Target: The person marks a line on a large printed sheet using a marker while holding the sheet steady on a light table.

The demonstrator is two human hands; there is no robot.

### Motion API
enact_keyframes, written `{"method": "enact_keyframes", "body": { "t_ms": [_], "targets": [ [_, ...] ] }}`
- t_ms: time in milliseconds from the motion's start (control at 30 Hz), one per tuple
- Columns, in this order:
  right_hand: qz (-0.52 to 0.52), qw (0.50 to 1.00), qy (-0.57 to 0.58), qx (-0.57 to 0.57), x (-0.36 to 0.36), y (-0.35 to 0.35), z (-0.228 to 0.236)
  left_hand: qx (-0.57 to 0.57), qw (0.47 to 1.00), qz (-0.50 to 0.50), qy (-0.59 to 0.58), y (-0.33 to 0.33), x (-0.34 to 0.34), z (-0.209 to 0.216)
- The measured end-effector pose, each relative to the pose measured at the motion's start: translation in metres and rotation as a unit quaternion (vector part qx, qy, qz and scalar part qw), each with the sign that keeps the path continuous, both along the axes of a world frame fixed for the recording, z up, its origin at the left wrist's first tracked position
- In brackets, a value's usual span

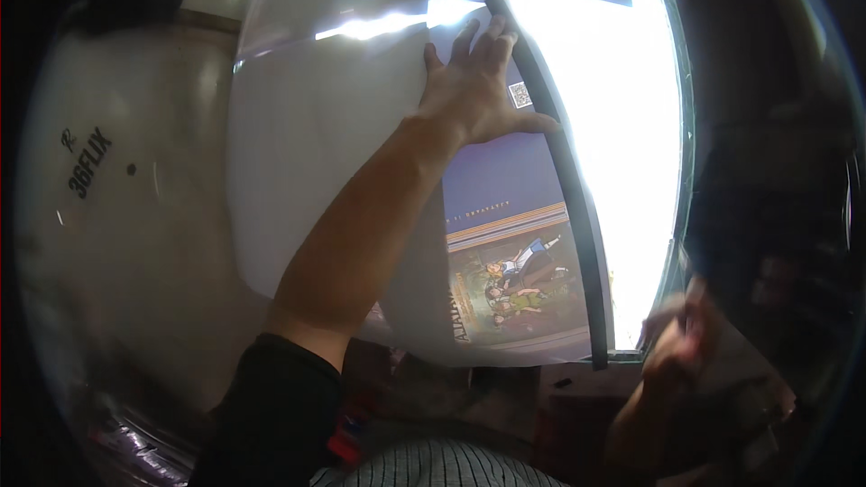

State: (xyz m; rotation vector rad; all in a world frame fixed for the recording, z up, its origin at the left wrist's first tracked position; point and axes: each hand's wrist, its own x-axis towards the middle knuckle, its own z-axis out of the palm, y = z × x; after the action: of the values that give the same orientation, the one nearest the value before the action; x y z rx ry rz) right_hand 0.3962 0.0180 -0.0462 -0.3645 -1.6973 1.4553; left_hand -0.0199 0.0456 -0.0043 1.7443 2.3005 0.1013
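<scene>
My left hand [474, 86] lies spread over a printed sheet [487, 167] on a brightly lit glass panel [622, 144]. Its fingertips and thumb reach to a long dark strip [564, 171], like a straightedge, running along the print's right side. The print is purple, with a small square code and a picture of cartoon figures near its lower end. A translucent white sheet [298, 162] covers the left part of the panel. Off the panel's lower right corner, my right hand [681, 334] is smeared by motion. Whether it holds anything cannot be made out.
A pale board [135, 189] with dark lettering stands at the left. The panel's greenish glass edge [687, 135] runs down the right side. Below its lower edge lie a light surface [577, 381] and a red object [343, 444]. The far right is dark.
</scene>
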Motion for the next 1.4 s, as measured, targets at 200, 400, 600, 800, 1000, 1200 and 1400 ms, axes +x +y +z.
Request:
{"method": "enact_keyframes", "body": {
  "t_ms": [200, 400, 600, 800, 1000, 1200, 1400],
  "targets": [
    [-0.171, 0.948, -0.162, 0.212, -0.283, 0.145, 0.018, -0.031, 0.999, 0.02, -0.002, -0.004, -0.007, 0.003],
    [-0.109, 0.974, -0.156, 0.126, -0.338, 0.168, -0.001, -0.014, 0.999, -0.002, 0.038, -0.007, -0.008, -0.005],
    [-0.084, 0.974, -0.205, 0.036, -0.343, 0.165, 0.007, -0.029, 0.999, 0.004, 0.033, -0.009, -0.008, 0.002],
    [-0.055, 0.951, -0.287, 0.104, -0.284, 0.148, 0.015, -0.039, 0.999, 0.0, 0.02, -0.002, -0.004, -0.005],
    [-0.03, 0.94, -0.337, 0.033, -0.137, 0.045, 0.044, -0.003, 1.0, 0.026, 0.018, 0.001, -0.017, -0.007],
    [-0.038, 0.894, -0.441, 0.066, 0.015, -0.07, 0.083, 0.073, 0.993, 0.023, 0.086, -0.007, 0.027, 0.002],
    [-0.206, 0.871, -0.434, -0.103, 0.045, -0.106, 0.09, 0.043, 0.996, -0.035, 0.064, -0.004, -0.021, -0.017]
  ]
}}
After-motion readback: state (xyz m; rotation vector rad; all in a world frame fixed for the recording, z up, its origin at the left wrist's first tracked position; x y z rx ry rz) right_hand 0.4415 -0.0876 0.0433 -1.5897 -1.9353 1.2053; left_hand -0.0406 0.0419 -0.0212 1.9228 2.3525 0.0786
